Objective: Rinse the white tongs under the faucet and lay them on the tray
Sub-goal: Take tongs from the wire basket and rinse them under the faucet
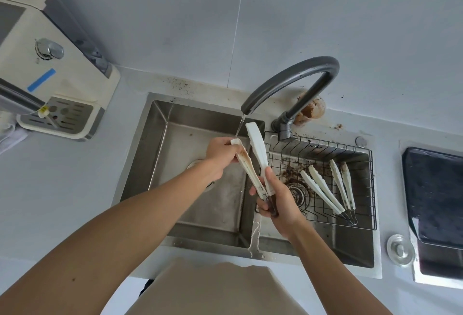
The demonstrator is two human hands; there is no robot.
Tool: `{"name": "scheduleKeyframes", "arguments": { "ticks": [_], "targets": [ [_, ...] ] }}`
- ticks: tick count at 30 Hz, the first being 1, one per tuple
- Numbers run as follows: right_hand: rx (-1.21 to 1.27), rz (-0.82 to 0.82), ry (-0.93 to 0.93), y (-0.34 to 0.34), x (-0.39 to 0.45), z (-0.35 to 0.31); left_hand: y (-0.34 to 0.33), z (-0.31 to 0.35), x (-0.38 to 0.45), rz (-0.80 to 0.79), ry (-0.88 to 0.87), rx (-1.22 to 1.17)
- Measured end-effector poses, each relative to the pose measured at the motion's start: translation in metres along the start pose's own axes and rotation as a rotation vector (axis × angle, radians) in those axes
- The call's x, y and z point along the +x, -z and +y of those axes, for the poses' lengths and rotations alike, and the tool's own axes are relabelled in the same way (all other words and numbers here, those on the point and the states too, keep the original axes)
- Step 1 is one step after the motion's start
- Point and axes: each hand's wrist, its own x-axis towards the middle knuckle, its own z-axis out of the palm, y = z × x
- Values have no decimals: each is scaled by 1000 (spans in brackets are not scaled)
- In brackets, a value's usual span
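Observation:
I hold a pair of white tongs (258,150) over the divide of a double steel sink (160,124). My right hand (280,202) grips their dark hinged end. My left hand (221,153) holds the tip of the left blade, which is smeared brown. The blades are spread apart. A thin stream of water runs from the dark grey faucet (295,74) onto the left blade near my left hand. A dark tray (436,194) lies on the counter at the far right.
A black wire rack (363,149) sits in the right basin and holds two more pairs of white tongs (323,190). Brown residue stains the basin around the drain. A cream appliance (57,69) stands at the left. A glass lid (400,249) lies by the tray.

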Motion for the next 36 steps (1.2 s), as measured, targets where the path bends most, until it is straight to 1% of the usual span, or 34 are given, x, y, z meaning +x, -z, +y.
{"name": "scheduleKeyframes", "arguments": {
  "ticks": [3, 6, 11, 14, 17, 19, 23, 27, 36],
  "targets": [
    [-2, 16, -43, -2, -3, -5, -4, 1, 1, 32, 2, 6],
    [6, 25, -111, -2, -4, -15, -3, 4, 2, 36, 45, -59],
    [-7, 19, -246, 0, -2, -47, 5, 6, 5, -46, 181, -171],
    [-28, 47, -292, -3, -2, -69, 6, 6, 6, -73, 228, -197],
    [-117, 86, -271, -9, -1, -85, 6, 8, 5, -76, 252, -232],
    [-173, 84, -242, -12, 1, -90, 8, 11, 6, -54, 253, -250],
    [-255, 76, -171, -17, 7, -90, 17, 17, 8, 7, 183, -315],
    [-243, 77, -136, -14, 17, -84, 29, 28, 11, 19, 93, -360],
    [-261, 121, -80, -10, 32, -71, 44, 38, 10, 61, 45, -433]
  ]
}}
